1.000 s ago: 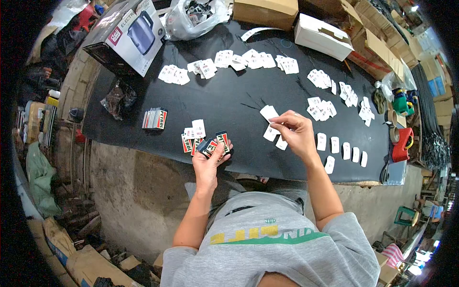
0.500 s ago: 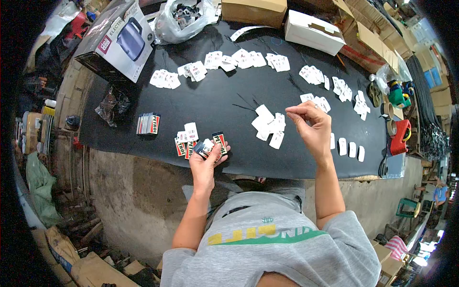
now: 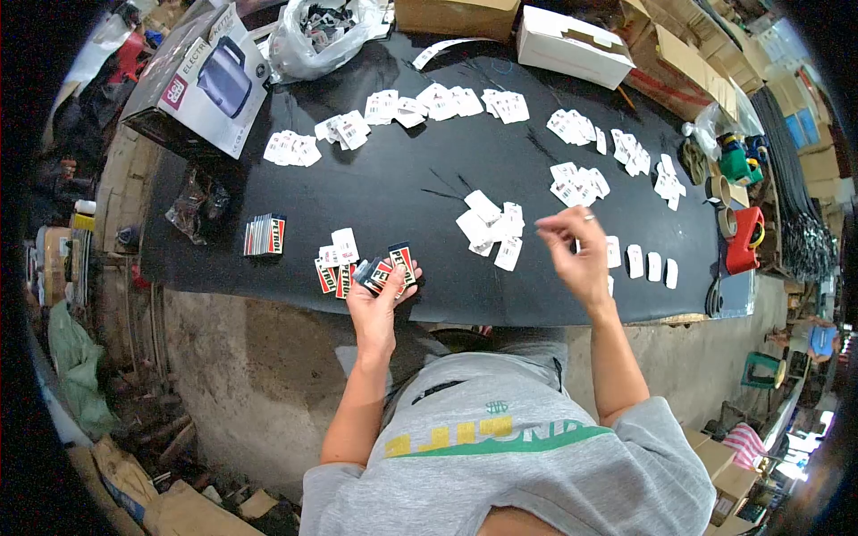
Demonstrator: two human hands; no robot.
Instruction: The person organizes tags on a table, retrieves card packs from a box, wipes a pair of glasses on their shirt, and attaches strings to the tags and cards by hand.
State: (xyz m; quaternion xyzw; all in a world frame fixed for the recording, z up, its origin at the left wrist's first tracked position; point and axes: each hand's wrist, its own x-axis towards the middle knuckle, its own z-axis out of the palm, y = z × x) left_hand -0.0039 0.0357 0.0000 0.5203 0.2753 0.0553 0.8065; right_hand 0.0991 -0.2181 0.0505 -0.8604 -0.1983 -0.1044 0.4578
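My left hand (image 3: 380,295) is closed around a fan of PETROL tags (image 3: 402,259), dark with red and white print, at the table's near edge. More PETROL tags (image 3: 328,277) and white tags (image 3: 343,245) lie just left of those fingers. My right hand (image 3: 576,259) hovers over the table with thumb and fingers curled together, slightly blurred; whether anything is pinched there I cannot make out. Beside it on the left lies a loose pile of white tags (image 3: 483,232) with black strings. Single white tags (image 3: 635,261) lie in a row to its right, partly behind the hand.
A stack of PETROL tags (image 3: 265,235) stands at the left of the black table (image 3: 384,192). Several white tag piles (image 3: 442,102) arc across the back. A kettle box (image 3: 201,85), a plastic bag (image 3: 322,40), a white box (image 3: 572,49) and a red tape dispenser (image 3: 744,241) line the edges.
My right hand has come down toward my body. In my left hand, the tags now show more of their PETROL faces. The whole view has shifted slightly.
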